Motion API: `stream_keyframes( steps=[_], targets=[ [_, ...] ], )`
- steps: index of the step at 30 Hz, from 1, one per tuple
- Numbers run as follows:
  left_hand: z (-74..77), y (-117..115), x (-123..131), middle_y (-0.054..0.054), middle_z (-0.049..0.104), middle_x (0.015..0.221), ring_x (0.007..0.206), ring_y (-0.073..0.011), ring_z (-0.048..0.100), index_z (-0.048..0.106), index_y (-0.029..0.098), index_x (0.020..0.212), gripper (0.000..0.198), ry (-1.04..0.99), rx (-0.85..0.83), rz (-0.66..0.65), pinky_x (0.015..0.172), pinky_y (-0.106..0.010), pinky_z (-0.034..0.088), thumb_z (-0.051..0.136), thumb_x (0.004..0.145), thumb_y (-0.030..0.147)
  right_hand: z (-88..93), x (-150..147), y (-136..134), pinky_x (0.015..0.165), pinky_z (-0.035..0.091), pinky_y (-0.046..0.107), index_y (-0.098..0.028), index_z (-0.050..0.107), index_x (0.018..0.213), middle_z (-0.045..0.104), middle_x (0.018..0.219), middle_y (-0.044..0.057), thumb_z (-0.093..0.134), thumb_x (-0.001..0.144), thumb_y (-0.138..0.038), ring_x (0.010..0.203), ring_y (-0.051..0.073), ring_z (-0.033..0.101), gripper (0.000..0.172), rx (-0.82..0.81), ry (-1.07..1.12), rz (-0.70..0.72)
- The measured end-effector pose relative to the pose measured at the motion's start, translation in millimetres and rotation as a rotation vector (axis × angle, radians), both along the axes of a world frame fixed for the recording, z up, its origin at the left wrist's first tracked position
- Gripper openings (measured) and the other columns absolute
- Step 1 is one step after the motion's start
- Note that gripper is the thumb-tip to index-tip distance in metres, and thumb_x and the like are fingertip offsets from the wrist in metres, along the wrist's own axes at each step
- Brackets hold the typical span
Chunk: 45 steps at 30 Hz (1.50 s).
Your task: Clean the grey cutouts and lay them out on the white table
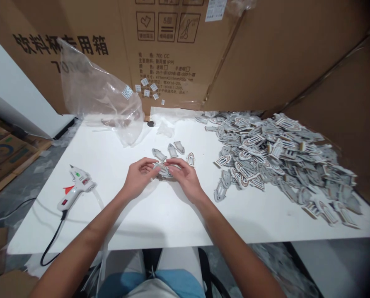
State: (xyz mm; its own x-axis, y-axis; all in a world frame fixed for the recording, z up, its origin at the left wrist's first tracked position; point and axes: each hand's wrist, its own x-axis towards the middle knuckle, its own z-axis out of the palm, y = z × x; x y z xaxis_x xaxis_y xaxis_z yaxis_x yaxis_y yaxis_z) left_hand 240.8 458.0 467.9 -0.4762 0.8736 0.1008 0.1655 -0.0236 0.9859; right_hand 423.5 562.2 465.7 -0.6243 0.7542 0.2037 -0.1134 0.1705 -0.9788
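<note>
White table (110,223) beneath a wall of cardboard cartons (178,49) carries a hot glue gun (76,186) near its left edge and a heap of grey arched cut-outs (281,161) toward the right. At mid-table, the left hand (139,177) and right hand (185,178) pinch a grey cut-out (161,169) between narrowly closed fingers (174,167), which hide much of it; its exact shape is hard to make out.

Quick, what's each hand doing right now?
Left hand: closed, pinching a grey cut-out piece.
Right hand: closed, holding the same piece by its other side.
</note>
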Motion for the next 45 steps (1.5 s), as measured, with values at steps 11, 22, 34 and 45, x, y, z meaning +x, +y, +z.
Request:
stream_keyframes(
  steps=[11, 22, 34, 45],
  targets=[
    [-9.5, -3.5, -56.7, 0.002, 0.075, 0.08, 0.065, -0.0174, 0.067, 0.07, 0.026, 0.102, 0.024, 0.32, -0.189, 0.574, 0.075, -0.033, 0.053, 0.079, 0.086, 0.041, -17.3, 26.2, 34.9, 0.11, 0.041, 0.058, -0.02, 0.074, 0.109, 0.067, 0.116, 0.015, 0.068, 0.089, -0.029, 0.111, 0.035, 0.054, 0.023, 0.485, -0.532, -0.645],
    [-7.5, -7.0, -53.9, -0.006, 0.071, 0.111, 0.103, -0.0261, 0.071, 0.07, 0.026, 0.104, 0.013, 0.718, -0.239, 0.545, 0.086, -0.038, 0.049, 0.065, 0.097, 0.036, -18.1, 27.5, 37.0, 0.099, 0.049, 0.05, -0.021, 0.069, 0.097, 0.067, 0.105, 0.013, 0.064, 0.089, -0.032, 0.1, 0.032, 0.061, 0.015, 0.456, -0.579, -0.726],
    [3.2, -14.2, -28.3, -0.005, 0.074, 0.087, 0.081, -0.0276, 0.067, 0.07, 0.027, 0.087, 0.008, 0.938, -0.198, 0.161, 0.066, -0.036, 0.041, 0.075, 0.089, 0.033, -11.3, 26.4, 38.9, 0.083, 0.064, 0.041, -0.022, 0.065, 0.118, 0.071, 0.099, 0.005, 0.067, 0.093, -0.048, 0.074, 0.02, 0.075, 0.036, -0.04, -0.094, -0.584],
    [0.7, -12.2, -24.7, -0.004, 0.073, 0.077, 0.072, -0.0274, 0.065, 0.07, 0.026, 0.081, 0.01, 0.908, -0.207, 0.319, 0.065, -0.035, 0.039, 0.068, 0.09, 0.024, 6.3, 8.6, 14.0, 0.08, 0.069, 0.04, -0.023, 0.076, 0.113, 0.074, 0.094, 0.003, 0.085, 0.082, -0.043, 0.085, 0.022, 0.075, 0.038, -0.392, 0.103, -0.175]
  ],
)
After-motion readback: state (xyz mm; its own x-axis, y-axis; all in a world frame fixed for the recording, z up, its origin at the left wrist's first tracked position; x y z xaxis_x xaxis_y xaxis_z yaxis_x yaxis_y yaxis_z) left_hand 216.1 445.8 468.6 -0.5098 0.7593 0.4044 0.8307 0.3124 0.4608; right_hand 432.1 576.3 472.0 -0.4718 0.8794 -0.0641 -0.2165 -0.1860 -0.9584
